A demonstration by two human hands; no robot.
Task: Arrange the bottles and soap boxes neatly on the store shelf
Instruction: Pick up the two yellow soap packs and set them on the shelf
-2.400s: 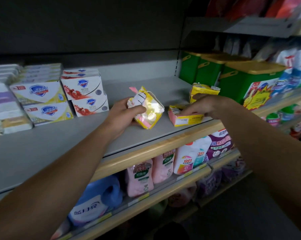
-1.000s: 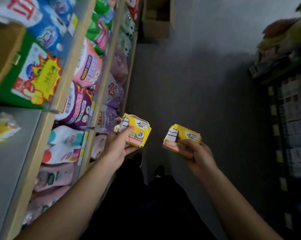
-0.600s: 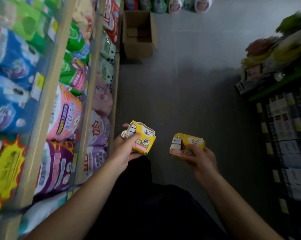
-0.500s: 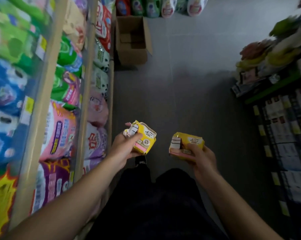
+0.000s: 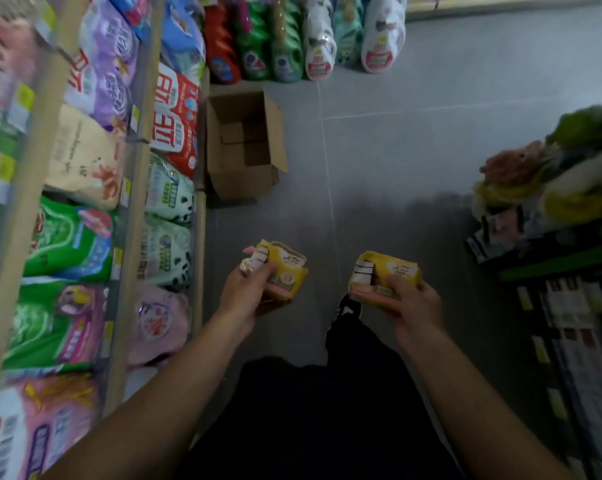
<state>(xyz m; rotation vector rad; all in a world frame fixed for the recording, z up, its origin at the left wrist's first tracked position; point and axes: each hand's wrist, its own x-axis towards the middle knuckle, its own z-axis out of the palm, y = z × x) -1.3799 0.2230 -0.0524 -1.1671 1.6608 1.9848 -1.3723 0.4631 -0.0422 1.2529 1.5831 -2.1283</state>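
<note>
Soap boxes in both hands, over a store aisle: from my remote seat on the head camera, I see the left hand (image 5: pixel 246 294) gripping a yellow soap box (image 5: pixel 285 271) with its fingers curled under the pack and the thumb pressed across the top, near a white-and-pink torn flap. The right hand (image 5: pixel 412 299) holds a second yellow soap box (image 5: pixel 382 271) the same way, thumb on top and fingers wrapped beneath, its pink lower edge facing the camera. The two boxes sit level with each other, well apart, both off the shelves and above the grey tiled floor (image 5: pixel 414 150).

On the person's left runs a shelf unit with wooden front rails (image 5: pixel 133 216), its tiers packed with bagged detergent: green bags (image 5: pixel 67 237), a red bag (image 5: pixel 175 116), purple bags (image 5: pixel 102 60) and pink ones (image 5: pixel 157 323). An open cardboard carton (image 5: pixel 244 143) stands on the floor just beside the lowest rail, flaps up. Past it, at the far end of the aisle, stands a row of detergent bottles (image 5: pixel 292 39) in red, green and white. To the right, a dark shelf (image 5: pixel 566 265) carries blurred goods I cannot identify. Dark trousers (image 5: pixel 313 410) fill the bottom of the view between my forearms.
</note>
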